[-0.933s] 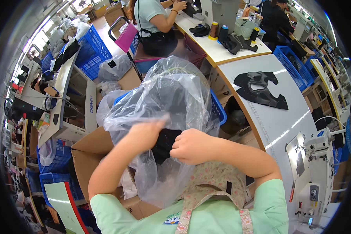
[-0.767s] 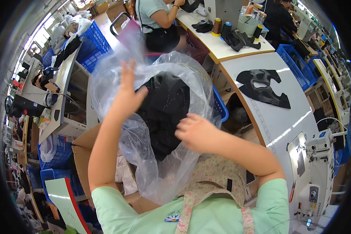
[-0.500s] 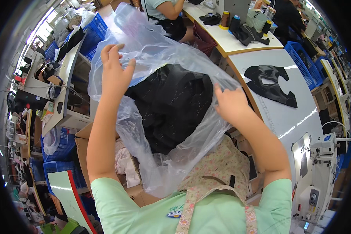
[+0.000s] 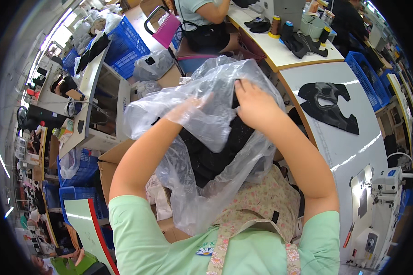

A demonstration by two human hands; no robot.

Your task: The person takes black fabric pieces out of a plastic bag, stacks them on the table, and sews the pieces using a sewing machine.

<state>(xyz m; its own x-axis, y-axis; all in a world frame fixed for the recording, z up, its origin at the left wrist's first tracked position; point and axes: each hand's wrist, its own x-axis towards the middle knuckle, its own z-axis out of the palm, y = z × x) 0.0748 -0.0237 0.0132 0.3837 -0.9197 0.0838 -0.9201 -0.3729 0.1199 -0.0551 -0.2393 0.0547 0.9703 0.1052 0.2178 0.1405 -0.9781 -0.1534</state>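
A large clear plastic bag [image 4: 202,201] lies in front of me, its mouth toward me. Black fabric pieces [image 4: 206,158] with light stitch marks fill it. The bag's far side is folded over toward me and covers part of the fabric. My left hand [image 4: 190,109] is under a layer of this film at the left, so its fingers show only dimly. On the far right side of the bag, my right hand [image 4: 257,104] is bent over with its fingers closed on the film. Part of the black fabric shows just below it.
At right, a shaped black piece [image 4: 328,103] lies on a white table [image 4: 303,73], with a sewing machine [image 4: 385,183] nearer me. Thread spools [image 4: 274,26] stand on the far table. A seated person [image 4: 206,23] works beyond the bag. Left are blue crates [image 4: 126,46] and a cardboard box [image 4: 106,172].
Both hands have come closer together over the bag. The bag's far side has come down toward me over the fabric, uncovering a pink-backed trolley and a grey bundle behind.
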